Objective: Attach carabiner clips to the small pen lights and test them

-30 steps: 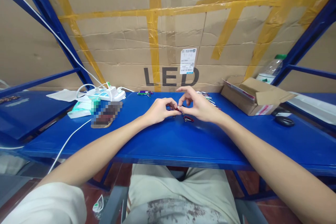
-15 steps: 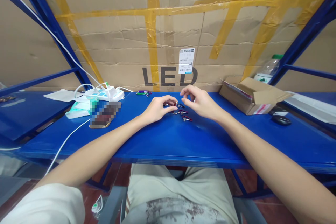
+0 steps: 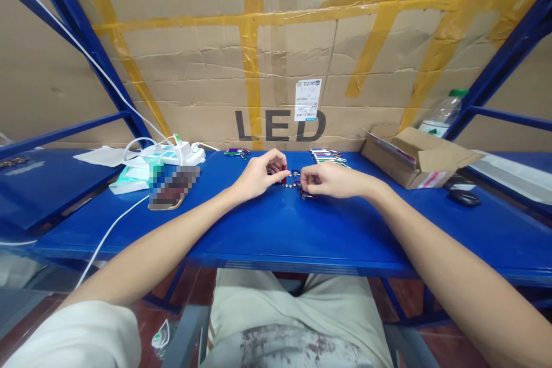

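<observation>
Both hands rest on the blue table (image 3: 276,230) near its far middle. My left hand (image 3: 257,174) is curled, its fingertips pinching a small red piece (image 3: 284,173) of a cluster of little keychain parts (image 3: 295,181). My right hand (image 3: 330,179) lies low on the table just to the right, fingers pinched together over the same cluster; what it grips is too small to name. A row of small coloured keychain lights (image 3: 325,154) lies behind the right hand, and a few more, a second small group of lights (image 3: 236,152), behind the left.
An open cardboard box (image 3: 416,158) sits at the right with a computer mouse (image 3: 464,197) and a plastic bottle (image 3: 444,112) nearby. At the left are a white power strip (image 3: 172,153) with cables, a tissue pack (image 3: 129,179) and a blurred object (image 3: 172,188). A cardboard wall marked LED stands behind.
My right hand dropped from a raised pinch down onto the table by the small parts. My left hand shifted slightly right and now pinches a red piece.
</observation>
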Motion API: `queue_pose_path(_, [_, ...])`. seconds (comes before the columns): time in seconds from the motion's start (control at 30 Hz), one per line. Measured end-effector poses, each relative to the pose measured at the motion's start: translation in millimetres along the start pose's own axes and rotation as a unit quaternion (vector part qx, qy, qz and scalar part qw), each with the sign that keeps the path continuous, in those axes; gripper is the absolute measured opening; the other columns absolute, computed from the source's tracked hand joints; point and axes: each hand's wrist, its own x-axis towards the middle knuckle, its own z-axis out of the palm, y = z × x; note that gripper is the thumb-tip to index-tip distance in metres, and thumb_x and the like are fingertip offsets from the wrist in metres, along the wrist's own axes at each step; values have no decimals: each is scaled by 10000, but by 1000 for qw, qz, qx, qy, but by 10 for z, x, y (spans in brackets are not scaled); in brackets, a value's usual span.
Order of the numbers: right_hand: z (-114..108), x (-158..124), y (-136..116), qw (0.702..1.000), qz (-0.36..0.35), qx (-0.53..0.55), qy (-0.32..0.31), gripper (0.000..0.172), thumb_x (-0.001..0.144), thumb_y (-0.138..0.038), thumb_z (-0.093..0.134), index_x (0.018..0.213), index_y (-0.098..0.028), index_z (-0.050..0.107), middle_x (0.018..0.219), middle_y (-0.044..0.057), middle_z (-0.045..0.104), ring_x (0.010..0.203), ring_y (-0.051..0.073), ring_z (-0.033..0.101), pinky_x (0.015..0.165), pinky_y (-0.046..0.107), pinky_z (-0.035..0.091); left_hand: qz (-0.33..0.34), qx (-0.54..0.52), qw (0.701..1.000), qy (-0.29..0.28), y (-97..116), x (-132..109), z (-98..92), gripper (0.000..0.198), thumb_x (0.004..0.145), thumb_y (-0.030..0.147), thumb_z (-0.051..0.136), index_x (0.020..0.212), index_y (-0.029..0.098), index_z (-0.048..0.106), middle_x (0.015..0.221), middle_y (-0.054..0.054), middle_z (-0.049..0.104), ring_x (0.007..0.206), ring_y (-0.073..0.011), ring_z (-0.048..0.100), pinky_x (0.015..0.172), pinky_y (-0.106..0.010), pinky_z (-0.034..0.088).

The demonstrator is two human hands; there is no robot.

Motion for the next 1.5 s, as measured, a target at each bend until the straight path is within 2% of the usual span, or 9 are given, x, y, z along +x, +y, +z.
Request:
queue_pose_path(0.27, [24,28,54,1000,-6,-11,-27,134,858,-333,713,895,-204,713,798,0,686,703,169,589,672,290,413,-17,-4,1000,0,5,10,-26,298,915,410,834,993,205,632,900,-18,741,814,-174,721,799,-321,579])
queue_pose_path(0.57, [62,28,65,999,-33,8,-28,55,883,-264,690,898,-214,706,766,-13,685,663,164,578,642,284,422,-5,-7,1000,17,15,19,-23,281,925,398,824,993,200,636,934,-28,747,857,-177,718,855,-336,578])
queue_pose_path(0.73, [79,32,83,999,-27,16,-33,11,881,-215,674,884,-212,684,783,-2,706,648,159,573,626,277,416,-14,-5,999,39,-6,24,-4,300,909,370,830,1046,199,625,938,-25,752,855,-167,726,801,-306,575])
queue_pose_path(0.87, [74,14,60,999,-26,33,-22,49,945,-270,623,929,-224,612,851,21,729,713,179,622,666,291,463,-42,-25,998,40,-57,30,-3,380,858,396,880,1085,173,671,925,-43,771,807,-166,727,778,-308,575])
queue_pose_path(1.0, [62,8,45,999,-18,26,38,136,1017,-359,549,992,-228,577,897,39,727,766,200,641,718,316,480,-76,-51,995,26,-94,41,-9,449,810,459,919,1080,143,749,898,-65,793,783,-183,738,788,-329,590])
queue_pose_path(1.17, [53,49,109,988,-34,-10,150,159,1008,-378,559,971,-227,592,877,28,693,741,190,583,716,323,450,-69,-21,997,18,-70,47,-24,462,882,496,852,1199,163,814,991,-85,837,849,-210,759,826,-350,599])
queue_pose_path(1.3, [52,71,125,973,-42,54,222,191,989,-421,622,1002,-230,613,896,26,705,777,200,613,742,341,485,-84,-15,996,10,-67,43,-20,488,903,518,833,1239,164,822,1005,-93,846,880,-227,768,848,-367,601])
queue_pose_path(1.4, [50,76,80,959,-69,114,249,232,972,-446,675,1035,-223,663,1011,59,751,902,228,672,830,372,535,-104,-53,993,0,-80,40,-1,534,823,551,901,1163,145,833,988,-104,846,874,-238,776,851,-378,611])
queue_pose_path(1.5, [49,84,32,949,-72,158,262,254,956,-464,707,1009,-217,689,994,59,752,889,225,670,805,367,544,-112,-78,991,-1,-76,38,18,546,774,561,939,1100,137,830,962,-105,844,854,-235,778,847,-380,612])
